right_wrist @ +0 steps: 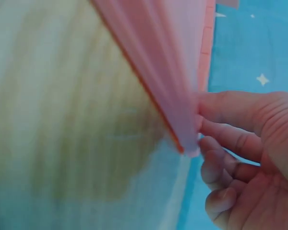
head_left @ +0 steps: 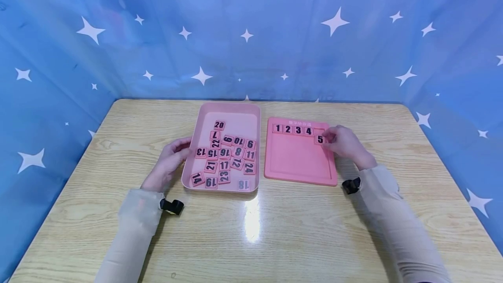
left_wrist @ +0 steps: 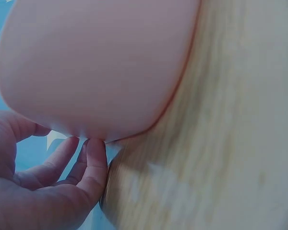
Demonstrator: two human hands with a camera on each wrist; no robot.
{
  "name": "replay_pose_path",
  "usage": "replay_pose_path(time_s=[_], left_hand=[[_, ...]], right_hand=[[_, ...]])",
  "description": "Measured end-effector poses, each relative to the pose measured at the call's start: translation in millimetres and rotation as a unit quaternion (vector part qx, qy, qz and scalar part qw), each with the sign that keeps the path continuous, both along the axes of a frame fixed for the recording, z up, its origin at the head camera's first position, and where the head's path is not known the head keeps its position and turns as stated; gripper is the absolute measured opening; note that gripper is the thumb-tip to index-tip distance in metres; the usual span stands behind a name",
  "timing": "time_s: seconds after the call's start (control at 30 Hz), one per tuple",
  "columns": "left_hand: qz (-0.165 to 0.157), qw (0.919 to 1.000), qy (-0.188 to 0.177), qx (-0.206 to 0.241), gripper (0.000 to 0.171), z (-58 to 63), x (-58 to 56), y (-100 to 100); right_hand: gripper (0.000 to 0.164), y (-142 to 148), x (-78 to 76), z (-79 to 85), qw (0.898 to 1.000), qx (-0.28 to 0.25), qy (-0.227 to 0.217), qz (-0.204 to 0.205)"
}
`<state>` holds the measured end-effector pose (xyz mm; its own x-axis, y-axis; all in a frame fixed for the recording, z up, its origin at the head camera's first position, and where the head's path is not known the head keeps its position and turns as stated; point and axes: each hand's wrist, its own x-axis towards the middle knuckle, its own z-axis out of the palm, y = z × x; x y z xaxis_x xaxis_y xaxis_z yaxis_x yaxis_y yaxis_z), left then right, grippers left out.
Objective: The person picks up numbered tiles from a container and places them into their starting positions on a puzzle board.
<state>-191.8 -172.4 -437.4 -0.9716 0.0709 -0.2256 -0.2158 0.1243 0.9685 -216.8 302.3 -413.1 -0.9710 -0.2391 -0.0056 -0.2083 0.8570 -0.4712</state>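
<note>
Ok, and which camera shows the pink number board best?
The head view: it shows the pink board from above, nearly whole, the right hand covering part of one side. The right wrist view catches only a blurred side; the left wrist view shows none of it.

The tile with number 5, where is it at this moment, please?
In the head view, the 5 tile is at the upper right of the pink board, below and right of the 4 tile, touched by the right hand.
</note>
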Motion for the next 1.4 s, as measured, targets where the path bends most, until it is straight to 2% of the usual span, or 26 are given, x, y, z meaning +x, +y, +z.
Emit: replay_pose_path(time_s=[0.27, 0.6, 0.8, 0.93, 1.07, 1.23, 1.4], left_hand=[[-0.004, 1.0, 0.004, 0.005, 0.051, -0.4, -0.3, -0.6], [0.001, 0.9998, -0.003, 0.022, 0.051, -5.1, -2.1, -2.3], [0.004, 0.9998, -0.009, 0.015, 0.05, -3.8, -3.1, -2.4], [0.005, 0.9998, -0.013, 0.011, 0.05, -1.9, -3.2, -2.1], [0.003, 0.9999, -0.014, 0.006, 0.05, -0.3, -2.8, -1.3], [-0.001, 1.0, -0.004, -0.002, 0.05, 0.5, -2.6, -0.4], [0.002, 0.9999, -0.01, -0.001, 0.049, -0.7, -3.0, -1.2]], right_hand=[[0.03, 5.1, -1.7, -8.0, 0.996, -0.072, -0.023, -0.055], [0.035, 4.7, -8.3, -6.2, 0.993, -0.067, -0.053, -0.086], [0.041, 4.0, -11.1, -5.5, 0.991, -0.059, -0.065, -0.102], [0.034, 3.9, -11.8, -3.0, 0.988, -0.068, -0.077, -0.117], [0.026, 4.6, -12.0, -1.3, 0.988, -0.07, -0.077, -0.115], [0.023, 4.8, -12.0, -0.8, 0.99, -0.068, -0.068, -0.108], [0.021, 4.3, -13.0, -2.3, 0.992, -0.052, -0.049, -0.1]])
